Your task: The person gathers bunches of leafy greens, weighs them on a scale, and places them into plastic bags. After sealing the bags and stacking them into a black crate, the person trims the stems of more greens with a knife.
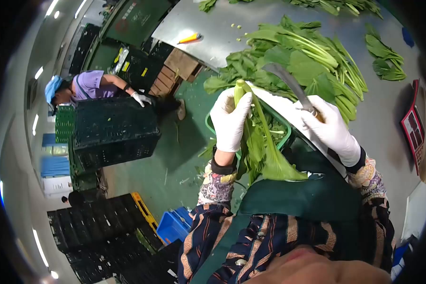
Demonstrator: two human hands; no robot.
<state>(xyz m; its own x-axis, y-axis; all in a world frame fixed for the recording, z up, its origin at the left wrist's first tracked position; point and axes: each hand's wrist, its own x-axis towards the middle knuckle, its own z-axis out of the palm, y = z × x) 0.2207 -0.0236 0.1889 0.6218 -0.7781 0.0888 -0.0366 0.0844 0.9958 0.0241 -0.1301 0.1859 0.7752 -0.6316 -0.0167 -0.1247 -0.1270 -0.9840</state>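
My left hand [229, 120], in a white glove, is closed around the stem end of a leafy green [265, 146] whose leaves hang down toward my apron. In my right hand [333, 128], also gloved in white, is a knife [291, 83] with a curved blade pointing up and left, apart from the stem. Beyond both hands a big heap of leafy greens [303, 59] lies on the metal table [203, 21]. Below the held green sits a green basket [283, 135] with leaf pieces in it, partly hidden by the leaves and my left hand.
A yellow cutter [189, 38] lies near the table's left edge. A smaller bunch of greens [384, 54] is at the right. On the left, a co-worker [87, 85] leans over dark crates [116, 128]. Blue bins [174, 225] and stacked black crates [99, 227] stand on the floor.
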